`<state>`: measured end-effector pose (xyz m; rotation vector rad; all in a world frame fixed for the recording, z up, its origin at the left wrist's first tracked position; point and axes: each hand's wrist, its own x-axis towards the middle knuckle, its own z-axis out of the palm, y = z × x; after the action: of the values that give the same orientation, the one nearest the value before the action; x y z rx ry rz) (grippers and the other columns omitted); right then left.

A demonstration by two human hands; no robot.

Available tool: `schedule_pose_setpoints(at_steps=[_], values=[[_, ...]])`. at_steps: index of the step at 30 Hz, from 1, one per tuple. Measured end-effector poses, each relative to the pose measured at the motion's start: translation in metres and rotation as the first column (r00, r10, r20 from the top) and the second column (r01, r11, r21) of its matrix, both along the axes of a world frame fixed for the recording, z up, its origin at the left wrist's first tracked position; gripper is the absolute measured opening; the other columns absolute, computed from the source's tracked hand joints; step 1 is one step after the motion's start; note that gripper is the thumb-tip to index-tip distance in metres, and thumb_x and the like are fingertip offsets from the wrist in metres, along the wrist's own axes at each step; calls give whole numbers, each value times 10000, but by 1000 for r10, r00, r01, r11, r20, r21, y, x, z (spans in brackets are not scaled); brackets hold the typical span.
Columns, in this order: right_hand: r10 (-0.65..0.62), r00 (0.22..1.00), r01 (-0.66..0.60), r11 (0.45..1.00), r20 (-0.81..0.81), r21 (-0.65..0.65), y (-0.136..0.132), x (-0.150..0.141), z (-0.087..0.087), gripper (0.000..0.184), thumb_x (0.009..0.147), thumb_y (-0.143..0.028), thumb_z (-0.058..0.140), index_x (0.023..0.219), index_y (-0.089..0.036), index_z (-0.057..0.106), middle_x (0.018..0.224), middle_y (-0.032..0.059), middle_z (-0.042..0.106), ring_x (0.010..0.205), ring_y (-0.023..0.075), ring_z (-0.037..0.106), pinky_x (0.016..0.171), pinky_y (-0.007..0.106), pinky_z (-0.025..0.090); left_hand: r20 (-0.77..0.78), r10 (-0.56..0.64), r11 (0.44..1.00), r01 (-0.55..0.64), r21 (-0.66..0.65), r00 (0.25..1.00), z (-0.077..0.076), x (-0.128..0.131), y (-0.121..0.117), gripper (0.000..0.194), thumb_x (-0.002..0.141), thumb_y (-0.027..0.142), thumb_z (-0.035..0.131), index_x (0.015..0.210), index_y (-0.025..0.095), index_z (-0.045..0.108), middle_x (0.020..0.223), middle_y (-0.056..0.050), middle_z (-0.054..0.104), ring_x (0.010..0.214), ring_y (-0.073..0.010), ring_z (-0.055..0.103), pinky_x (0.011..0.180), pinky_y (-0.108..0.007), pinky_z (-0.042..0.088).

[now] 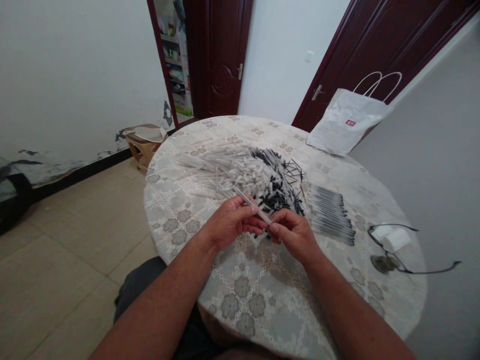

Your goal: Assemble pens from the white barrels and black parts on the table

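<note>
A clear pen barrel [244,196] slants between my two hands above the near side of the table. My left hand [237,216] pinches it along its middle, thumb on top. At its lower end, the fingers of my right hand [288,229] close round it; what else they may hold is hidden. Just beyond my hands lies a heap of whitish translucent pen barrels [213,170]. Black pen caps [276,192] and thin dark sticks [294,172] are piled at the heap's right. A neat row of pens with black ends [332,215] lies right of my right hand.
The round table has a patterned cloth [180,225]. Eyeglasses [412,271], a white tissue pack [395,239] and a small dark round item [383,263] lie at the right. A white paper bag [345,122] stands at the back right. A wooden stool [140,150] is beyond the left edge.
</note>
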<state>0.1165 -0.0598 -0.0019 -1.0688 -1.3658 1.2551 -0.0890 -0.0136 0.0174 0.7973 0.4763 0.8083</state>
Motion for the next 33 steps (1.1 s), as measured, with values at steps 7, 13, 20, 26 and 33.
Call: schedule_pose_setpoints(at_steps=[7,13,20,26,33], values=[[-120,950,87,988,288,125,0,-4,3,227,931,-432,679,877,-212,660,685,-12,649,572,130,564,548,246,441,80,224,973,-217,-79,971,9,-8,8,176,839,203,732,935,162,590,867,-97,776,731,-213,765,650,-309,625],[-231,615,-148,905,754,398,1,-11,2,183,1000,-254,534,1051,-196,701,986,84,697,902,203,645,821,312,487,114,514,848,-483,-219,850,14,-25,23,64,870,204,667,884,147,643,798,-64,754,713,-184,750,649,-286,610],[-311,308,-122,925,899,361,3,-12,-1,200,1013,-232,524,1072,-197,713,1026,84,670,931,204,642,814,289,477,113,645,751,-599,-278,756,14,-31,28,92,926,235,620,873,161,604,779,-53,731,768,-200,761,690,-310,612],[-383,231,-38,915,894,402,6,0,4,189,1019,-251,526,1068,-204,702,1046,79,668,919,202,637,779,287,458,124,641,757,-597,-267,757,14,-30,28,83,930,217,620,877,167,580,785,-52,730,783,-209,765,689,-316,615],[-407,195,-1,910,892,416,10,12,3,179,1020,-254,521,1044,-214,694,1028,67,673,916,203,635,757,286,437,111,638,760,-599,-253,762,15,-30,26,89,921,228,638,886,173,579,782,-43,726,789,-215,767,689,-322,613]])
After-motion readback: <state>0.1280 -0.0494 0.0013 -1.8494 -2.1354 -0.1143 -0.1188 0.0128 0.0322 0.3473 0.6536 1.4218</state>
